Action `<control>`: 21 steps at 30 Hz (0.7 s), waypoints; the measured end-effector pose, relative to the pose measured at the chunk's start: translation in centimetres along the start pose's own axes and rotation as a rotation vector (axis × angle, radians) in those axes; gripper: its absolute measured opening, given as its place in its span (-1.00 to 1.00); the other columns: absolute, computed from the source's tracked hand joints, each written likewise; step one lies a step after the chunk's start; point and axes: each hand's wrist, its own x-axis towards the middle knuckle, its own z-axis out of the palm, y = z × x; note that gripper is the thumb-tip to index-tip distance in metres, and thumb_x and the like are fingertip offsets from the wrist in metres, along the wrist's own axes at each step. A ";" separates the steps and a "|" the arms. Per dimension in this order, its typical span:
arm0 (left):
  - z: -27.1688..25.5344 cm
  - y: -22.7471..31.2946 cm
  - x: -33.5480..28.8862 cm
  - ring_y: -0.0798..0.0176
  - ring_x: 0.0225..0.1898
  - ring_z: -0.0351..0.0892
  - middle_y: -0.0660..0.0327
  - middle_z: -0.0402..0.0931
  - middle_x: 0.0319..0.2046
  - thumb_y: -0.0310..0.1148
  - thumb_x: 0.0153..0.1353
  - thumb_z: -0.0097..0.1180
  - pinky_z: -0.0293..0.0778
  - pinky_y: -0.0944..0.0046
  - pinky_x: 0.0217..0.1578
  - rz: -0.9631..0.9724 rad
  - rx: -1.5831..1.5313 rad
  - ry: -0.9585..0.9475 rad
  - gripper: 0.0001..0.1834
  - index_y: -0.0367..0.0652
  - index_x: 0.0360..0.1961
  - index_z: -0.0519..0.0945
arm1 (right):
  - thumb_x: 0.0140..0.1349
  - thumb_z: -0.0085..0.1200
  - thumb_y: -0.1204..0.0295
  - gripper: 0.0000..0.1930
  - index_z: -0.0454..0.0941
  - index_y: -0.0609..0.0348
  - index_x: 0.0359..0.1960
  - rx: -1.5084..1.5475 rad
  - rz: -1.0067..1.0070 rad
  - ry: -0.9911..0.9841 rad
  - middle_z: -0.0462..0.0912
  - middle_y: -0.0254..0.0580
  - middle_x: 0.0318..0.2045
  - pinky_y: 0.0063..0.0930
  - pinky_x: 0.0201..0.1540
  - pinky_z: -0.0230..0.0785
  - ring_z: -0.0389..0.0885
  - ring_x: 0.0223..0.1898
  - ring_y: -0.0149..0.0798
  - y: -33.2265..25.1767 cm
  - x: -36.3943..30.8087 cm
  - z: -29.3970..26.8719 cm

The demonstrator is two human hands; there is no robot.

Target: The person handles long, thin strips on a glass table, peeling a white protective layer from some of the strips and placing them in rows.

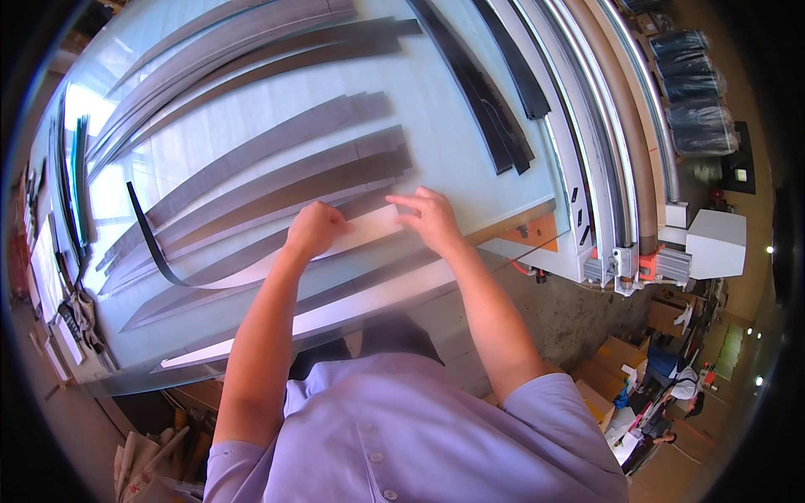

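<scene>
Because the pale strip (369, 227) curls upward at left, my left hand (314, 228) seemingly pinches it for steadiness — my right hand (426, 220), fingers parted, at its right end.

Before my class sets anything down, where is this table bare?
Bare tabletop lies between the right ends of the grey strips and the black strips. A narrower band is bare between the far strips and those grey strips. It is crowded around the left hand and right hand, among strips, and along the left edge, where dark strips bunch.
</scene>
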 end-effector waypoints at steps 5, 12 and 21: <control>-0.2 0.1 0.0 -0.02 -0.43 0.60 0.03 0.60 -0.55 -0.23 0.07 0.35 0.47 0.08 -0.32 -0.003 -0.005 -0.011 -0.77 -0.19 -0.51 0.71 | -0.02 0.37 0.52 -0.55 0.74 -0.06 -0.01 -0.018 -0.018 0.003 0.30 -0.20 -0.54 -0.33 -0.36 0.28 0.38 -0.47 -0.23 0.0 0.0 0.0; -0.1 -0.1 0.2 -0.02 -0.43 0.59 0.04 0.59 -0.56 -0.22 0.08 0.35 0.47 0.08 -0.32 0.002 0.005 -0.015 -0.76 -0.19 -0.53 0.71 | -0.07 0.42 0.47 -0.52 0.74 -0.12 -0.01 -0.042 -0.022 0.019 0.30 -0.20 -0.52 -0.30 -0.35 0.28 0.38 -0.46 -0.23 0.1 -0.1 0.2; -2.5 -0.6 -5.0 -0.15 -0.29 0.65 0.01 0.67 -0.42 -0.08 0.11 0.32 0.52 -0.07 -0.27 0.002 0.388 0.136 -0.68 -0.14 -0.41 0.70 | -0.06 0.39 0.52 -0.52 0.72 -0.08 -0.01 -0.089 -0.096 0.088 0.33 -0.17 -0.51 -0.24 -0.31 0.30 0.40 -0.42 -0.16 1.0 -0.4 1.5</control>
